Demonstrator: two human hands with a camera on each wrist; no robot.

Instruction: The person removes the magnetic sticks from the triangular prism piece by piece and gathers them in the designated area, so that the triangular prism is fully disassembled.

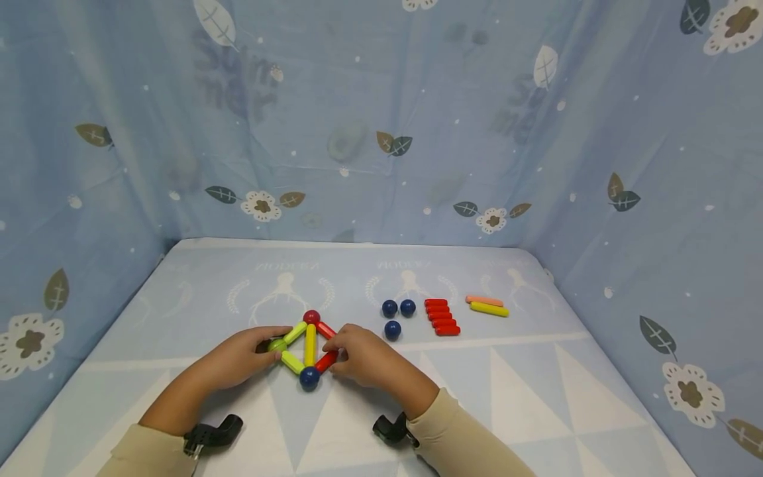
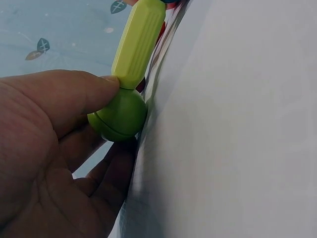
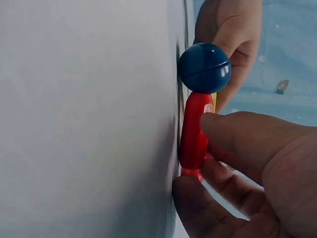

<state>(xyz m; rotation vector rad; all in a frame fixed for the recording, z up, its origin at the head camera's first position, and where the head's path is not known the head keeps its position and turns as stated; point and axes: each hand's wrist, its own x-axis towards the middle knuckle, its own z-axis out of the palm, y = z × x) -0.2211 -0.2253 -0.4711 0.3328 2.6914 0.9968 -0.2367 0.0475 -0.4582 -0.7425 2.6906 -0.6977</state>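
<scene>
A flat diamond of magnetic rods and balls lies on the table. My left hand (image 1: 238,358) grips its green ball (image 2: 121,116) at the left corner, thumb at the end of a light green rod (image 2: 138,47). A second light green rod (image 1: 295,332) runs to the red ball (image 1: 311,317) at the far corner. A yellow rod (image 1: 310,344) spans from there to the blue ball (image 1: 309,378) at the near corner. On the right side, my right hand (image 1: 365,358) pinches the near red rod (image 3: 194,131); its fingers partly cover the other red rod (image 1: 325,330).
Right of the diamond are three loose blue balls (image 1: 390,308). Several red rods (image 1: 440,317) lie beside them in a column, with an orange rod (image 1: 484,301) and a yellow rod (image 1: 489,309) farther right. A patterned blue curtain (image 1: 357,132) encloses the table's back and sides.
</scene>
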